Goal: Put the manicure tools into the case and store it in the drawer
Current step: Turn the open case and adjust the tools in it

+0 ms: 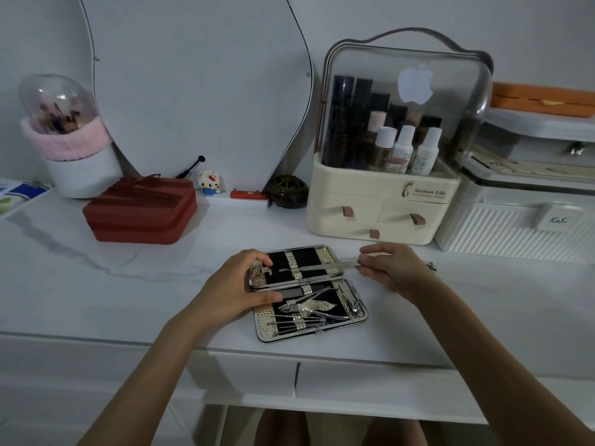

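An open manicure case [360, 312] with a metal rim and black lining lies flat near the front of the white table. Its near half holds several steel tools [317, 309] under straps. My left hand [240, 286] grips the case's left side, thumb on the near half and fingers curled over the far half. My right hand [394, 267] pinches the end of a slim metal nail file [328, 267], whose tip lies across the far half under a strap. The drawer fronts [370, 379] below the table edge are closed.
A cream cosmetics organiser [380, 204] with small drawers stands just behind the case. A red zip pouch [141, 210] sits back left, a white ribbed box [515, 233] to the right, a brush holder [64, 140] far left, a mirror [193, 91] behind.
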